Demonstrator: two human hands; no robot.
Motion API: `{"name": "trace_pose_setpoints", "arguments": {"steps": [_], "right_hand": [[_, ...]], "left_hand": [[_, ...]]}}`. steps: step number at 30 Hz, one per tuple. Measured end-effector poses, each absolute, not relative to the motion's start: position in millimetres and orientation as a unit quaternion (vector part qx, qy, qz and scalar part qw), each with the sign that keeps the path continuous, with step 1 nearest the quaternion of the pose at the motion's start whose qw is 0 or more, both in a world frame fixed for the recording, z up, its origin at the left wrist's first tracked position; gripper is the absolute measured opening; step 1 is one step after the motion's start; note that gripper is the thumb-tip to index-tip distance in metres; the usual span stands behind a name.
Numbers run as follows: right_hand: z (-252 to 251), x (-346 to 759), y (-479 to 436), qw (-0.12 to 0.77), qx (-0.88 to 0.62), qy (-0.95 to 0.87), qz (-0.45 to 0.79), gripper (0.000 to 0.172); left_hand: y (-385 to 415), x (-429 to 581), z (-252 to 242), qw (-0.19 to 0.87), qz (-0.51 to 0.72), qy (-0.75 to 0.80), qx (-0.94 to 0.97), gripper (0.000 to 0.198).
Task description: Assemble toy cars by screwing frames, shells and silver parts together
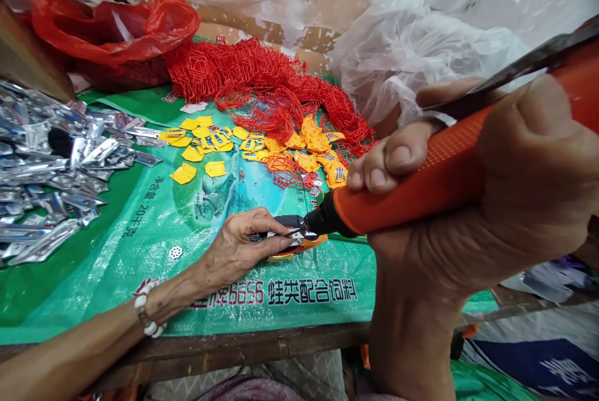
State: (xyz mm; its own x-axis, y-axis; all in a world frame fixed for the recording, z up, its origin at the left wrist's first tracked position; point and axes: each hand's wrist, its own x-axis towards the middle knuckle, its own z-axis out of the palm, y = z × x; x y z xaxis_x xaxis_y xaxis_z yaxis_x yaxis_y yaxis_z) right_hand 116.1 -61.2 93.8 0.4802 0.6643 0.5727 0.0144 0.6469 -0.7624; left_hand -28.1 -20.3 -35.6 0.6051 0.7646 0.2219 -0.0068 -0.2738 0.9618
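My right hand is wrapped around an orange electric screwdriver, tilted so its black nose points left and down. The thin bit meets, or nearly meets, a small toy vehicle piece with dark, silver and yellow parts. My left hand pinches this piece between thumb and fingers and steadies it on the green woven sack. Most of the piece's left side is hidden by my fingers. A small silver patterned disc lies left of my left hand.
Yellow plastic parts and orange-yellow shells lie beyond my hands. Behind them is a heap of red plastic frames beside a red bag. Silver parts pile at left. Clear plastic bags stand at back right.
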Motion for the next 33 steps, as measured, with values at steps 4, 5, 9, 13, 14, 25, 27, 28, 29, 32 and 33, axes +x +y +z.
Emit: {"name": "trace_pose_setpoints", "arguments": {"steps": [4, 5, 9, 13, 14, 25, 27, 28, 29, 32, 33], "right_hand": [[91.8, 120.5, -60.1, 0.782, -0.384, -0.445, 0.208, 0.019], [90.8, 121.5, -59.4, 0.787, -0.382, -0.436, 0.208, 0.018], [86.1, 122.0, -56.2, 0.807, -0.359, -0.419, 0.21, 0.016], [85.2, 117.5, -54.9, 0.82, -0.354, -0.402, 0.203, 0.016], [85.5, 116.5, -55.1, 0.823, -0.351, -0.398, 0.203, 0.016], [88.6, 118.1, -51.6, 0.831, -0.357, -0.383, 0.186, 0.015], [89.9, 117.6, -51.4, 0.831, -0.351, -0.387, 0.189, 0.016], [90.5, 117.0, -51.7, 0.83, -0.352, -0.387, 0.192, 0.016], [91.0, 116.3, -52.3, 0.829, -0.355, -0.384, 0.197, 0.016], [91.5, 114.8, -54.1, 0.826, -0.363, -0.38, 0.207, 0.015], [91.4, 114.7, -54.4, 0.826, -0.362, -0.38, 0.205, 0.015]], "left_hand": [[-18.1, -29.8, -34.4, 0.556, 0.336, 0.283, 0.705, 0.013], [-17.5, -30.0, -33.5, 0.561, 0.329, 0.29, 0.702, 0.014], [-15.4, -30.2, -28.5, 0.57, 0.307, 0.304, 0.699, 0.017], [-13.7, -30.7, -26.0, 0.574, 0.299, 0.309, 0.697, 0.018], [-13.4, -30.9, -26.0, 0.576, 0.299, 0.311, 0.695, 0.018], [-12.9, -30.4, -26.2, 0.588, 0.287, 0.311, 0.689, 0.019], [-12.8, -30.7, -27.0, 0.586, 0.295, 0.309, 0.689, 0.018], [-12.8, -30.9, -27.3, 0.584, 0.299, 0.309, 0.689, 0.017], [-12.7, -31.1, -27.5, 0.583, 0.302, 0.309, 0.688, 0.017], [-12.8, -31.6, -27.4, 0.582, 0.303, 0.308, 0.689, 0.017], [-12.9, -31.6, -27.3, 0.581, 0.303, 0.307, 0.69, 0.017]]}}
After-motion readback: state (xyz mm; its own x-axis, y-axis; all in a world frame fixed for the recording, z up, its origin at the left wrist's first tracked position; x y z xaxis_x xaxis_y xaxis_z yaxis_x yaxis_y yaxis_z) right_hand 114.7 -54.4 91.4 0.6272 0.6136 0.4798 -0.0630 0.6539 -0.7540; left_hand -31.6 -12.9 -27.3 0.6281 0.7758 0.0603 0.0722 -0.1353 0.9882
